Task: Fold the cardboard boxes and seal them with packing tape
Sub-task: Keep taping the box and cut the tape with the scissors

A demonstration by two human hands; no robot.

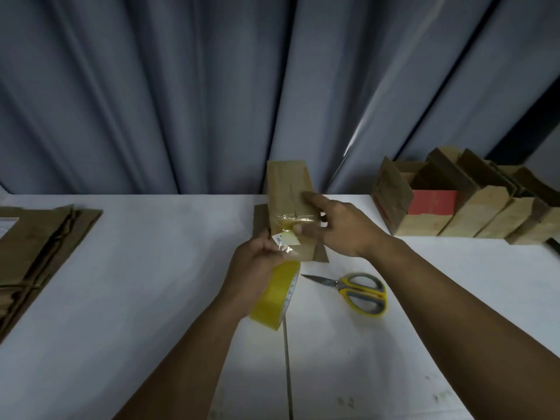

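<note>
A small folded cardboard box (289, 189) stands on the white table (151, 268) at the centre, its closed flaps facing me. A strip of clear tape (295, 221) lies across the flap seam. My left hand (257, 262) grips a yellow roll of packing tape (277, 295) just below the box, with the pulled end of the tape reaching up to it. My right hand (342, 225) rests on the box's right side, index finger stretched over the flaps and thumb pressing the tape.
Yellow-handled scissors (357, 291) lie on the table right of the tape roll. A row of folded boxes (472, 204) stands at the back right. Flat cardboard blanks (39, 241) are stacked at the left edge. A grey curtain hangs behind the table.
</note>
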